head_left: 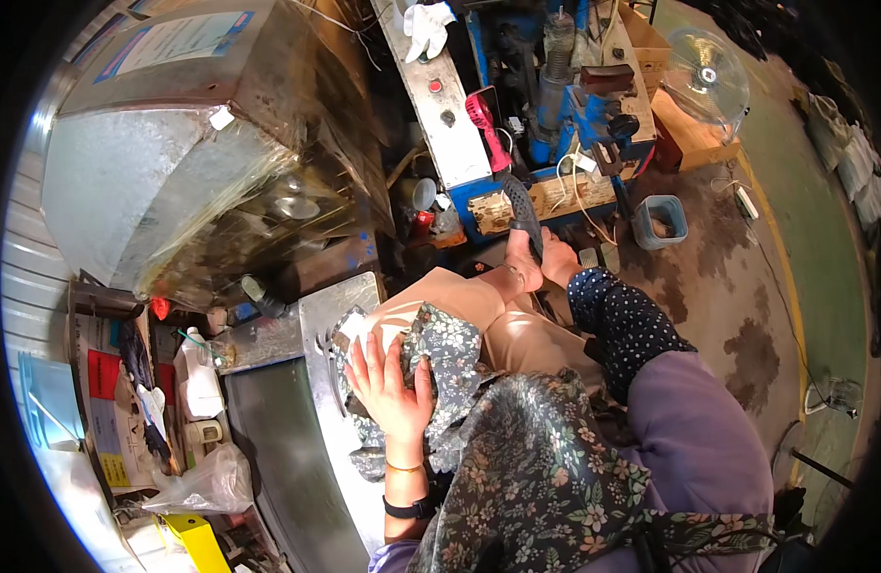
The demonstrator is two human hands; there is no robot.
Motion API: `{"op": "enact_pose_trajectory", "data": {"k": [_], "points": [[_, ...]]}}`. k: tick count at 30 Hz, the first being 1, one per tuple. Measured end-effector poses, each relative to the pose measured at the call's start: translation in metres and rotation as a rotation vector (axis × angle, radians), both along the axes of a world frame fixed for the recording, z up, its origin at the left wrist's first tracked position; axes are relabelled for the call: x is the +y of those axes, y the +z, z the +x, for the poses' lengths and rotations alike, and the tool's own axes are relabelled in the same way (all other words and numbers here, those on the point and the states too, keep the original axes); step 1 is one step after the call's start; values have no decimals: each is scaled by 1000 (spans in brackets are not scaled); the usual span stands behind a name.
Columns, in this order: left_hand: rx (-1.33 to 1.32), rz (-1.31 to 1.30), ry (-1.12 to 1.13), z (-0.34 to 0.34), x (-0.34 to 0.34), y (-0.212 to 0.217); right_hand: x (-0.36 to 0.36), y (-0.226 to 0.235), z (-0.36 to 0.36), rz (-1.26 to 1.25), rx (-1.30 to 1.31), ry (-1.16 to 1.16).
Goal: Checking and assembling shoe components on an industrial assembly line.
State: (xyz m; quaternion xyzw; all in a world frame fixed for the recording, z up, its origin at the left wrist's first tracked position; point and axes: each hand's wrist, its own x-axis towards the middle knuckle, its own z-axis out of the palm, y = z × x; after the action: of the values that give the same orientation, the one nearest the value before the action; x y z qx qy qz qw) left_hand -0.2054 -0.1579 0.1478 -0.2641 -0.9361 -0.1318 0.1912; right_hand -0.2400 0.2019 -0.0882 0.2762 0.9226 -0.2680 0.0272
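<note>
My left hand lies flat with fingers spread on a bunched dark floral cloth over my lap. My right arm, in a dark polka-dot sleeve, reaches down to my bare foot. A black shoe dotted with small holes is at that foot. At the shoe's heel end, my right hand is closed around its edge, with some fingers hidden behind it. Beige trousers cover my bent leg.
Ahead stands a blue-framed machine with a pink handheld fan and white glove. A blue tub sits on the stained floor. A metal hood and cluttered shelf are at left; a standing fan is far right.
</note>
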Motion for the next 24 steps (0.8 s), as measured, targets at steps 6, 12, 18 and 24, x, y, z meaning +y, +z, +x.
{"op": "enact_pose_trajectory", "data": {"k": [6, 12, 18, 24], "points": [[5, 4, 13, 3, -2, 1, -3, -7, -4, -36, 16, -21], [-9, -12, 16, 1, -1, -2, -20, -7, 16, -130, -68, -4], [13, 14, 1, 1, -5, -3, -26, -4, 44, -107, -120, 73], [19, 45, -14, 0, -5, -6, -16, -33, 57, -228, -52, -3]]}}
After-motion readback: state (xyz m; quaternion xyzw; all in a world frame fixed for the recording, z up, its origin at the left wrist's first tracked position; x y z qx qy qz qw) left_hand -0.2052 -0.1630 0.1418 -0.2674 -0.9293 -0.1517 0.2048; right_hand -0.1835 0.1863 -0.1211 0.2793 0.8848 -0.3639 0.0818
